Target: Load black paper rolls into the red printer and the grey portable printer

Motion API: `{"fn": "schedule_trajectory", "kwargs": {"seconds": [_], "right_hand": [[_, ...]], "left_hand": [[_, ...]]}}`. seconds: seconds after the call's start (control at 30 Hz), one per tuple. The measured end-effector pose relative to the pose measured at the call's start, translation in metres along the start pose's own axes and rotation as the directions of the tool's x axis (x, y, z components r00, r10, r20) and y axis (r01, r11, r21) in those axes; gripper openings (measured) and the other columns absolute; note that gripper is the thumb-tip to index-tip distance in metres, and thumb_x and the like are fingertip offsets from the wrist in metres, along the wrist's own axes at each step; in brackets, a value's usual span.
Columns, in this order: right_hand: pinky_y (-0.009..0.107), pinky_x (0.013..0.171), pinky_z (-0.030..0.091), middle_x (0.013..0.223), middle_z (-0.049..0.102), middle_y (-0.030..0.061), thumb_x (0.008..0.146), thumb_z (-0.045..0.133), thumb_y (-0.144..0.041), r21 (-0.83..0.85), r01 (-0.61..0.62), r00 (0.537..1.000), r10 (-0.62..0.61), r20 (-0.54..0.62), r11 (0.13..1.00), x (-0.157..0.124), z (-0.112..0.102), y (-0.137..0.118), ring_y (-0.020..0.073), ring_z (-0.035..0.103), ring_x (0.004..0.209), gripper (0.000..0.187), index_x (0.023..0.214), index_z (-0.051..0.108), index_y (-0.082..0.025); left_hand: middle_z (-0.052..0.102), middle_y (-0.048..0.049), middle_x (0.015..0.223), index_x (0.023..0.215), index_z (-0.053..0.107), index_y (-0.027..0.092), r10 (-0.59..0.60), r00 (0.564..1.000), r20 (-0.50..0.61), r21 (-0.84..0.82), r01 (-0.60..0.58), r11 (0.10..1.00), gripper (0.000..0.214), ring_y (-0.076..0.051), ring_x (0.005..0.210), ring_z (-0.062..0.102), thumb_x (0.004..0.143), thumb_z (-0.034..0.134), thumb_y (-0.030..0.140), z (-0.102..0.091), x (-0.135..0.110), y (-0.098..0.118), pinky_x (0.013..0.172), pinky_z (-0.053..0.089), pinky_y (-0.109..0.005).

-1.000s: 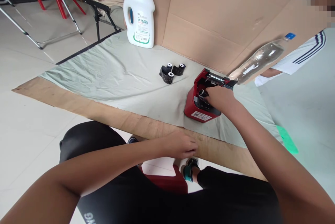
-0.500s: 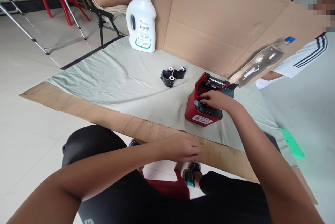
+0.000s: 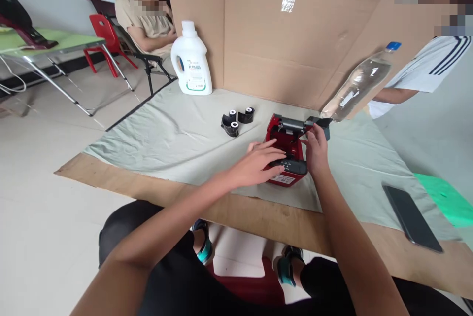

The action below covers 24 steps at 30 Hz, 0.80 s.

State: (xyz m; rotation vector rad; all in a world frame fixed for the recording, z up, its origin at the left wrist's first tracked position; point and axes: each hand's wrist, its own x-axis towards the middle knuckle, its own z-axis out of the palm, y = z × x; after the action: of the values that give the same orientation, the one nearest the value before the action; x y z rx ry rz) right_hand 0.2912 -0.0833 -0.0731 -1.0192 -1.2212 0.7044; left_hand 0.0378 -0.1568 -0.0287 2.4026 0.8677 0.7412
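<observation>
Printer (image 3: 293,165) on the counter (image 3: 121,181) between left hand (image 3: 256,164) and right hand (image 3: 317,152), lid (image 3: 291,125) raised. Left fanned open over the near side; right curled beside the lid, grip impossible to tell. Probably at the lid step, calling next for steady support and gentle pressure.

At about 11 o'clock from you, the white jug (image 3: 195,54) carries a label (image 3: 194,71) in Chinese; the first two big characters look like 衣物, the rest are too blurred to read. Near 1 o'clock, your red box (image 3: 298,178) bears a pale sticker (image 3: 284,179) whose dark print you can't make out.
</observation>
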Motion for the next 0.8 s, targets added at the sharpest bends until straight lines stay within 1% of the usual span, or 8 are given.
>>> {"fn": "schedule_trajectory", "kwargs": {"seconds": [0.1,0.17,0.23,0.37,0.43,0.5,0.67,0.8], "right_hand": [[0.047,0.110,0.048,0.121,0.067,0.0032,0.089,0.068,-0.051,0.014,0.088,0.996,-0.088,0.019,0.996,-0.021,-0.004,0.000,0.0263,0.062,0.123,0.024,0.102,0.066,-0.030],[0.049,0.117,0.042,0.130,0.063,0.0047,0.085,0.069,-0.039,-0.022,0.103,0.993,-0.102,0.060,0.994,-0.037,-0.006,-0.002,0.0291,0.055,0.134,0.013,0.089,0.066,-0.027],[0.051,0.123,0.036,0.141,0.057,0.0043,0.079,0.067,-0.030,-0.029,0.056,0.996,-0.054,0.069,0.998,-0.051,-0.006,-0.003,0.0312,0.047,0.145,0.009,0.087,0.068,-0.027],[0.054,0.126,0.034,0.149,0.054,-0.0003,0.071,0.060,-0.024,0.126,-0.095,0.995,0.093,0.019,0.987,-0.063,0.004,-0.006,0.0299,0.046,0.147,0.047,0.116,0.067,-0.034],[0.054,0.125,0.037,0.150,0.056,-0.0012,0.069,0.061,-0.023,0.195,-0.159,0.987,0.159,0.018,0.968,-0.064,0.008,-0.007,0.0286,0.048,0.146,0.064,0.131,0.059,-0.038],[0.053,0.126,0.037,0.150,0.056,-0.0018,0.068,0.062,-0.023,0.232,-0.213,0.977,0.214,0.023,0.949,-0.063,0.011,-0.009,0.0270,0.048,0.146,0.073,0.138,0.053,-0.039],[0.051,0.127,0.038,0.154,0.054,-0.0031,0.067,0.061,-0.021,0.240,-0.264,0.964,0.256,0.064,0.934,-0.062,0.010,-0.016,0.0251,0.046,0.149,0.077,0.141,0.050,-0.041],[0.049,0.126,0.040,0.155,0.054,-0.0022,0.068,0.061,-0.022,0.204,-0.282,0.959,0.269,0.089,0.938,-0.061,0.010,-0.021,0.0251,0.044,0.150,0.074,0.139,0.052,-0.039]], "left_hand": [[0.074,-0.0053,0.139,0.131,0.074,0.026,0.082,0.996,-0.038,0.040,-0.081,0.996,0.035,-0.030,0.144,0.054,0.108,0.049,0.032,0.001,0.010,-0.002,0.120,0.036,-0.054],[0.074,-0.0038,0.139,0.130,0.076,0.028,0.101,0.992,-0.075,0.069,-0.095,0.993,0.035,-0.030,0.137,0.056,0.107,0.051,0.031,0.001,0.013,-0.004,0.117,0.039,-0.055],[0.072,-0.0020,0.142,0.130,0.076,0.031,0.090,0.990,-0.108,0.066,-0.083,0.994,0.034,-0.032,0.135,0.055,0.105,0.053,0.031,0.001,0.015,-0.008,0.116,0.040,-0.057],[0.061,-0.0025,0.156,0.142,0.066,0.033,0.021,0.966,-0.258,-0.045,-0.033,0.998,0.041,-0.030,0.143,0.054,0.104,0.053,0.030,0.010,0.017,-0.022,0.122,0.040,-0.056],[0.064,-0.0060,0.153,0.149,0.059,0.030,-0.028,0.943,-0.331,-0.098,-0.004,0.995,0.046,-0.027,0.142,0.058,0.104,0.053,0.030,0.016,0.017,-0.031,0.121,0.043,-0.052],[0.071,-0.0078,0.142,0.152,0.055,0.027,-0.052,0.937,-0.346,-0.109,0.015,0.994,0.048,-0.026,0.140,0.061,0.103,0.052,0.029,0.020,0.015,-0.039,0.120,0.045,-0.049],[0.075,-0.0046,0.136,0.140,0.065,0.027,-0.094,0.959,-0.267,-0.128,0.061,0.990,0.042,-0.025,0.142,0.060,0.102,0.047,0.022,0.014,0.012,-0.046,0.126,0.036,-0.052],[0.077,-0.0047,0.133,0.125,0.074,0.026,-0.232,0.933,-0.275,-0.345,0.130,0.930,0.033,-0.028,0.145,0.057,0.097,0.059,0.025,0.014,0.013,-0.038,0.130,0.029,-0.050]]}}
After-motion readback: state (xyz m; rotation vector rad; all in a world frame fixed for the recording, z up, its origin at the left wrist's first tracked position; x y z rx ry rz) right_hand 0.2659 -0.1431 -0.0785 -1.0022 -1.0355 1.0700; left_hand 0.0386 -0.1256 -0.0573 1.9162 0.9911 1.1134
